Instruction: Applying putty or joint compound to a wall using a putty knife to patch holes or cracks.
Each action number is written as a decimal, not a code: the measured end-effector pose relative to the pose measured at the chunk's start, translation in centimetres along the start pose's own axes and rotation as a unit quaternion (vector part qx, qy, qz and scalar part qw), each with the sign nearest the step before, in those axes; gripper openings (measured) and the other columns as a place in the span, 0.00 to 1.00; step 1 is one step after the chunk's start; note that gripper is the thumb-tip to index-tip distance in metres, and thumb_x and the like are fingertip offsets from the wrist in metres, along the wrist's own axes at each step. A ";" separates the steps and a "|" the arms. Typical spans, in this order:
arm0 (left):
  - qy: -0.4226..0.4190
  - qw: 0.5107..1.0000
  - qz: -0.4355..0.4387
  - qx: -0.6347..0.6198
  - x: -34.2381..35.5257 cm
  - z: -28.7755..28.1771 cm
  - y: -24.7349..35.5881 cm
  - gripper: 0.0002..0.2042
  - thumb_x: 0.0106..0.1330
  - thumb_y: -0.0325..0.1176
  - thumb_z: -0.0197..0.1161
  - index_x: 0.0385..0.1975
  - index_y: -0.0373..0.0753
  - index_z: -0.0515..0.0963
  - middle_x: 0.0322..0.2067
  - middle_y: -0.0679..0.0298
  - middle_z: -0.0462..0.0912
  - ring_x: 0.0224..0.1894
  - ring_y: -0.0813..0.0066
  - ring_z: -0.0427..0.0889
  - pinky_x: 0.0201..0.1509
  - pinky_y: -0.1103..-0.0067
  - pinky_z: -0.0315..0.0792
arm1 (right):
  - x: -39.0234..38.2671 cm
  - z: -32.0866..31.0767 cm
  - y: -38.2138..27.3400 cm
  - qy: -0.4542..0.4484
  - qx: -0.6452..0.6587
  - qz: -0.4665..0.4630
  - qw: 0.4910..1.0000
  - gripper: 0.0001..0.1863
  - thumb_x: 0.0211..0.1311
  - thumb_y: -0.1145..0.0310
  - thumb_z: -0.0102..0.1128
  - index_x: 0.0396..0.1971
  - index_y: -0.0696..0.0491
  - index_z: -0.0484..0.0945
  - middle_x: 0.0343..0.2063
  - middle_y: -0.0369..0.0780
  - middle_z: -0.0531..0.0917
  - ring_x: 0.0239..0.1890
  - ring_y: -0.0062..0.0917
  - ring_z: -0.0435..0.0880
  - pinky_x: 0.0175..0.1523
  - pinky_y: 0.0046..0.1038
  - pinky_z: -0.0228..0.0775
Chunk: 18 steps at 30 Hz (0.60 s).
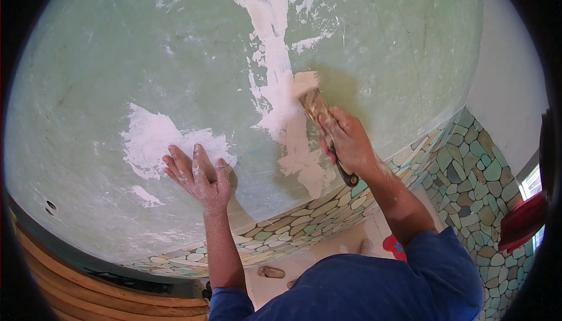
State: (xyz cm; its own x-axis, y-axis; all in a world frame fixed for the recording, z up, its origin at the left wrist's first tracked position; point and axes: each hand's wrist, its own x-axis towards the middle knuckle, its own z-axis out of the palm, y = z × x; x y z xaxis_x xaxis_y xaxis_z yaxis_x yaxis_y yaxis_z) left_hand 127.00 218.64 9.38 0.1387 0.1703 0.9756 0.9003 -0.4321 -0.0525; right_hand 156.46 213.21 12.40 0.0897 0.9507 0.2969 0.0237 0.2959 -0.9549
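- The scraper (314,104) is held with its blade at the edge of a white filler strip (275,57) on the green wall (386,46).
- Its dark handle is gripped in the closed fingers of the right hand (348,139); the end juts out below.
- Beneath the blade, a patch of beige filler (307,172) is spread down the wall.
- The left hand (204,180) is held open, fingers spread, over the lower edge of a white patch (153,136); whether the wall is touched cannot be told.
- Below, the wall is bordered by pebble-patterned tiles (304,220).
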 end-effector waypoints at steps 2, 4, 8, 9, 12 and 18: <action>0.002 1.000 0.004 0.004 0.1 0.1 0.0 0.24 0.63 0.42 0.60 0.60 0.45 0.70 0.70 0.51 0.51 0.73 0.50 0.43 0.72 0.53 0.32 | 1.3 0.2 -0.9 -0.005 -0.001 -0.021 1.000 0.13 0.73 0.61 0.44 0.31 0.54 0.68 0.13 0.34 0.72 0.09 0.15 0.66 0.14 0.19 0.58; 0.003 1.000 0.005 0.001 0.1 -0.2 0.0 0.24 0.63 0.42 0.60 0.60 0.44 0.70 0.70 0.51 0.51 0.73 0.50 0.43 0.72 0.53 0.33 | 1.4 0.3 -1.3 -0.010 -0.003 -0.045 0.999 0.13 0.73 0.61 0.44 0.31 0.54 0.68 0.13 0.35 0.72 0.09 0.15 0.66 0.14 0.19 0.58; 0.005 1.000 0.002 -0.002 0.0 -0.1 -0.1 0.25 0.63 0.42 0.60 0.59 0.44 0.70 0.69 0.50 0.51 0.72 0.49 0.44 0.72 0.53 0.33 | -0.1 0.1 -0.5 0.015 0.008 -0.028 0.999 0.14 0.73 0.61 0.43 0.30 0.55 0.67 0.13 0.35 0.71 0.09 0.16 0.66 0.14 0.20 0.58; 0.008 1.000 0.002 0.000 0.0 -0.2 -0.3 0.25 0.63 0.42 0.60 0.59 0.44 0.70 0.69 0.50 0.51 0.72 0.49 0.44 0.72 0.53 0.33 | -0.4 0.1 -0.3 0.016 0.006 -0.009 1.000 0.14 0.73 0.61 0.42 0.30 0.55 0.67 0.12 0.35 0.71 0.09 0.16 0.66 0.14 0.21 0.58; -0.003 1.000 -0.002 0.008 -0.3 -0.1 -0.2 0.25 0.62 0.43 0.61 0.59 0.44 0.70 0.69 0.49 0.52 0.72 0.49 0.44 0.72 0.53 0.33 | -0.3 0.1 0.3 -0.004 0.033 0.021 0.999 0.14 0.73 0.61 0.43 0.30 0.55 0.67 0.13 0.35 0.71 0.09 0.16 0.66 0.14 0.21 0.58; 0.001 1.000 0.001 0.001 -0.2 -0.2 -0.3 0.25 0.62 0.42 0.61 0.59 0.44 0.70 0.69 0.49 0.51 0.73 0.50 0.44 0.72 0.54 0.33 | 1.9 0.4 -2.4 0.008 0.037 -0.052 0.998 0.14 0.73 0.59 0.43 0.31 0.52 0.67 0.12 0.34 0.71 0.09 0.15 0.65 0.14 0.19 0.57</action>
State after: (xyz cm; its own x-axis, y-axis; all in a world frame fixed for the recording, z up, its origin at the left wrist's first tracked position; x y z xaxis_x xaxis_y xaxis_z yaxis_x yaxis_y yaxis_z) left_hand 126.65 218.54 9.25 0.1383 0.1673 0.9762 0.9009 -0.4306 -0.0539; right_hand 156.22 214.30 15.27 0.1065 0.9129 0.3941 -0.0392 0.3999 -0.9157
